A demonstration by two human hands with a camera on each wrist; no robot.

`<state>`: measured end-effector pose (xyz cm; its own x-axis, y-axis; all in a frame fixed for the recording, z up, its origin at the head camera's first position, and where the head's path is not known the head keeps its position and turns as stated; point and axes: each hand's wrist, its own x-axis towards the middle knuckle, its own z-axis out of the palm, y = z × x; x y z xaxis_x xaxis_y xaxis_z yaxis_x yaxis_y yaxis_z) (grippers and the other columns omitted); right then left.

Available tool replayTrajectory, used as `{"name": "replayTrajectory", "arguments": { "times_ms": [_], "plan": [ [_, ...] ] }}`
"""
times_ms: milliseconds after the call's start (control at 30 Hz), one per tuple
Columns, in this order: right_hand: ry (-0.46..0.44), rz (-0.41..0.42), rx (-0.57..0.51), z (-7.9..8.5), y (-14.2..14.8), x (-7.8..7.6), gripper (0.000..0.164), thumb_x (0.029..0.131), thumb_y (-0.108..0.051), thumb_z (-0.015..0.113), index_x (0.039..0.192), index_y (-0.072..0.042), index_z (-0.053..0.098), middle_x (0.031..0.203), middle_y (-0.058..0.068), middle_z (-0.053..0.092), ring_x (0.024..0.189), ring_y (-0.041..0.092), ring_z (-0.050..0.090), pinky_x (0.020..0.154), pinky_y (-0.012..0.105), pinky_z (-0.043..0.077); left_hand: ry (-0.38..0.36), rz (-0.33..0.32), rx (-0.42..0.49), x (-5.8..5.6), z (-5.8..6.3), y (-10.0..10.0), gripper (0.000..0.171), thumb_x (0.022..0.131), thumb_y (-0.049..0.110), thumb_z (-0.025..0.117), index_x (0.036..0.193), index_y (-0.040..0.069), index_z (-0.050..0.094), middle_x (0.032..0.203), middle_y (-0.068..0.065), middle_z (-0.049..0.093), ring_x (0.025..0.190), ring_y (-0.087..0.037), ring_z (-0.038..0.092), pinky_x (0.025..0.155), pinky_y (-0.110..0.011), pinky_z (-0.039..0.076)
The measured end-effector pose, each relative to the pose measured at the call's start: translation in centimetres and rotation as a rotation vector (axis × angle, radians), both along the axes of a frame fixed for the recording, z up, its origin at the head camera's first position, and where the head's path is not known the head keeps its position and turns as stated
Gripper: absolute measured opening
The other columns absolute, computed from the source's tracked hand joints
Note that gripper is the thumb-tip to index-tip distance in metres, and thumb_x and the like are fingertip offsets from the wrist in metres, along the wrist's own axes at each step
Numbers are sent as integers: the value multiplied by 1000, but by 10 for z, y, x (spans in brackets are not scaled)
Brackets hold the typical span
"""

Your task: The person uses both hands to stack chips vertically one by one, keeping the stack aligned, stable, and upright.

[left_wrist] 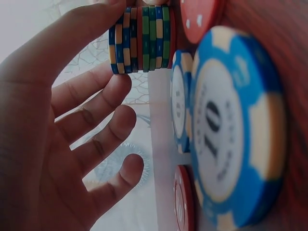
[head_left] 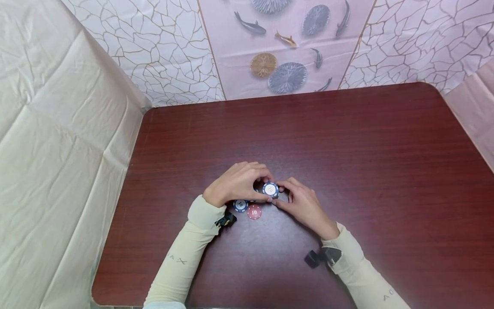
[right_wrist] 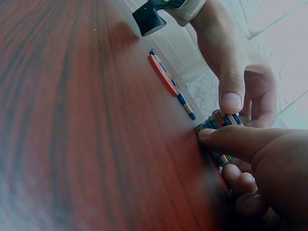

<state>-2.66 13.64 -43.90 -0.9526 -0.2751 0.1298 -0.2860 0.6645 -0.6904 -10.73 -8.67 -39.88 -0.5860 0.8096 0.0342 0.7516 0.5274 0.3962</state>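
A stack of poker chips in blue, green and red, a blue and white one marked 10 on top, stands between both hands. My left hand pinches the stack's upper part between thumb and index finger; its other fingers are spread in the left wrist view. From the other side, my right hand grips the stack with thumb and fingers, its thumb low on the edge. Beside the stack lie a loose blue chip and a red chip. The left hand mostly hides another blue chip and red chip.
The chips lie on a dark red wooden table. Patterned cloth hangs behind its far edge, and pale cloth along the left. A black wrist camera sits by the right wrist.
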Motion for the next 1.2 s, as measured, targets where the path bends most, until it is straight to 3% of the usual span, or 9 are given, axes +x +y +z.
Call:
{"name": "replayTrajectory", "arguments": {
  "times_ms": [300, 467, 633, 800, 1033, 1200],
  "plan": [
    [-1, -3, 3, -2, 0, 0, 45, 85, -25, 89, 124, -8, 75, 97, 1, 66, 67, 4, 51, 60, 29, 43, 38, -1, -19, 1, 3, 0, 47, 84, 60, 82, 117, 27, 75, 106, 15, 67, 93, -4, 59, 80, -28, 49],
    [-7, -6, -1, -1, 0, 0, 46, 85, -24, 88, 126, -9, 75, 97, 1, 65, 67, 4, 51, 60, 29, 42, 16, 20, 20, -2, 6, -7, 41, 90, 57, 78, 116, 26, 75, 103, 14, 67, 92, -4, 58, 80, -30, 49],
    [-11, -9, -3, 0, -1, 0, 46, 85, -23, 89, 126, -10, 75, 96, 0, 66, 67, 5, 51, 60, 30, 42, -42, 80, 95, -8, 10, -22, 29, 98, 44, 74, 115, 22, 77, 105, 12, 69, 91, -5, 60, 83, -31, 51],
    [-10, -14, 0, 0, -1, 0, 45, 84, -22, 89, 125, -9, 75, 97, 1, 66, 67, 5, 51, 61, 30, 42, -118, 118, 115, -13, 14, -36, 27, 102, 39, 70, 121, 21, 77, 112, 11, 70, 94, -7, 62, 86, -34, 52],
    [-13, -17, 1, 0, -1, 0, 45, 85, -23, 88, 126, -10, 75, 98, 0, 66, 67, 3, 50, 61, 30, 41, -245, 151, 127, -18, 19, -52, 26, 102, 27, 72, 126, 18, 76, 116, 5, 72, 93, -9, 64, 84, -37, 53],
    [-15, -19, -5, -1, -1, 0, 45, 84, -22, 89, 125, -10, 75, 98, 0, 67, 67, 4, 51, 61, 30, 42, -323, 170, 105, -22, 20, -63, 29, 99, 17, 75, 128, 15, 76, 113, 2, 72, 101, -12, 67, 90, -38, 54]
  ]
}}
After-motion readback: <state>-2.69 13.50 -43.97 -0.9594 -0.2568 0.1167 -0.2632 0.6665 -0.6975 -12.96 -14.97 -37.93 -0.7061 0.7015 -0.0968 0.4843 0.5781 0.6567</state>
